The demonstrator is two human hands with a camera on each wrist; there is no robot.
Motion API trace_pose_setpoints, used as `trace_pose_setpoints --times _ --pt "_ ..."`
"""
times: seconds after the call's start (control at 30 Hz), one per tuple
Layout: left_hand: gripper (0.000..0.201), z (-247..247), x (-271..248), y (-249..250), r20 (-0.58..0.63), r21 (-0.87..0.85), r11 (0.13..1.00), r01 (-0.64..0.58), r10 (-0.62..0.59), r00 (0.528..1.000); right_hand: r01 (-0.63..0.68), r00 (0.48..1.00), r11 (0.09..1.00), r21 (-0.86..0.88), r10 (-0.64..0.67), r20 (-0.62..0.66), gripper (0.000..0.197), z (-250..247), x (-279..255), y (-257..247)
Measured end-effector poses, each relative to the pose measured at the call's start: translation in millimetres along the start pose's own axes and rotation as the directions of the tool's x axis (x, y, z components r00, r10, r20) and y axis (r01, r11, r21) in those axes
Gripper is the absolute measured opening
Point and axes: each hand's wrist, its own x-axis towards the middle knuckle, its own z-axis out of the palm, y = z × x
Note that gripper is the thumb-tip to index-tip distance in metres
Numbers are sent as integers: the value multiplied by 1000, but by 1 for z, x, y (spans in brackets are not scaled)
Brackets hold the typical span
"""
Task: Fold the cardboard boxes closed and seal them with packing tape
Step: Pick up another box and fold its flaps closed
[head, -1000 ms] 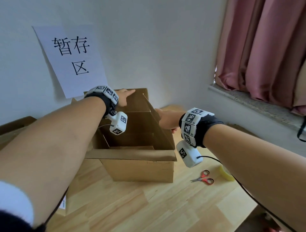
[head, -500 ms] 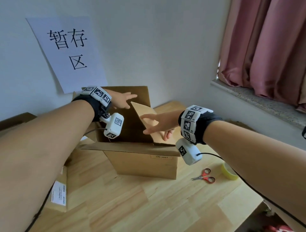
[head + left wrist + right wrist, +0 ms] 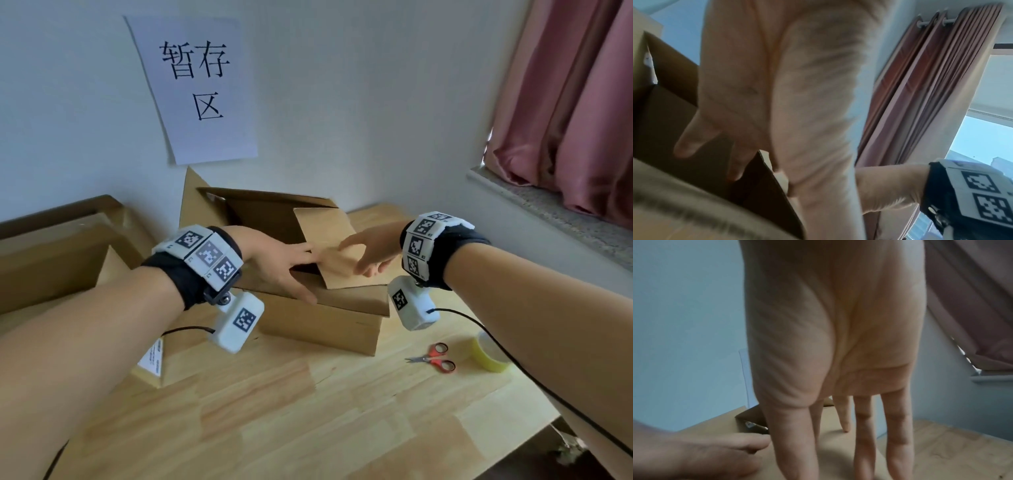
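Observation:
A brown cardboard box (image 3: 318, 322) stands on the wooden table, its back flap (image 3: 274, 209) upright. Its right side flap (image 3: 329, 240) is folded down over the opening. My right hand (image 3: 368, 251) lies on that flap with straight, spread fingers (image 3: 863, 434) pressing it. My left hand (image 3: 284, 265) reaches across the opening, fingers straight, fingertips at the flap's left edge (image 3: 764, 162), thumb over the front flap (image 3: 342, 298). Whether those fingertips are over or under the edge I cannot tell. A roll of yellowish packing tape (image 3: 489, 354) lies to the right of the box.
Red-handled scissors (image 3: 433, 359) lie beside the tape. A larger cardboard box (image 3: 51, 260) sits at the left against the wall. A paper sign (image 3: 195, 89) hangs above. Pink curtains (image 3: 565, 102) and a stone sill (image 3: 555, 219) are at the right. The table edge (image 3: 534, 425) runs near right.
The right side flap went from upright to folded down under my right hand. My left hand left the back flap and came down to the folded flap's edge.

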Motion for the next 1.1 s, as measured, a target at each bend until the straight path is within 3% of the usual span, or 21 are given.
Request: trace_pose_setpoints --times 0.07,0.13,0.27,0.37,0.43,0.7,0.8,0.9,1.0,1.1 --pt "111 9 0 2 59 15 1000 27 -28 998 -31 999 992 -119 28 -33 77 5 -7 -1" --pt "110 15 0 7 45 51 997 55 -58 997 -56 998 982 -181 51 -34 82 10 -12 0" --pt "89 20 -8 23 -143 112 992 51 -35 989 -25 998 987 -159 14 -69 75 17 -22 8" --pt "86 17 -17 25 -308 115 990 79 -41 951 37 993 990 -136 -51 -104 65 22 -26 12" --pt "81 15 -26 26 -337 96 991 89 -51 940 51 988 991 -127 -68 -138 59 27 -25 13" --pt "46 24 -40 24 -317 19 1000 15 -8 948 155 956 952 -263 -211 -201 65 39 -26 4" --pt "50 26 -44 16 -297 -16 999 47 -49 954 199 958 915 -352 -257 -127 64 47 -23 -3" --pt "54 26 -48 10 -269 -22 997 68 -71 961 120 965 869 -481 -216 -149 56 55 -24 0" --pt "47 23 -48 9 -226 -22 997 74 -77 971 50 969 938 -344 -130 -211 53 64 -22 11" --pt "45 21 -46 8 -210 -31 996 80 -85 974 37 961 947 -320 -121 -248 45 75 -10 15"
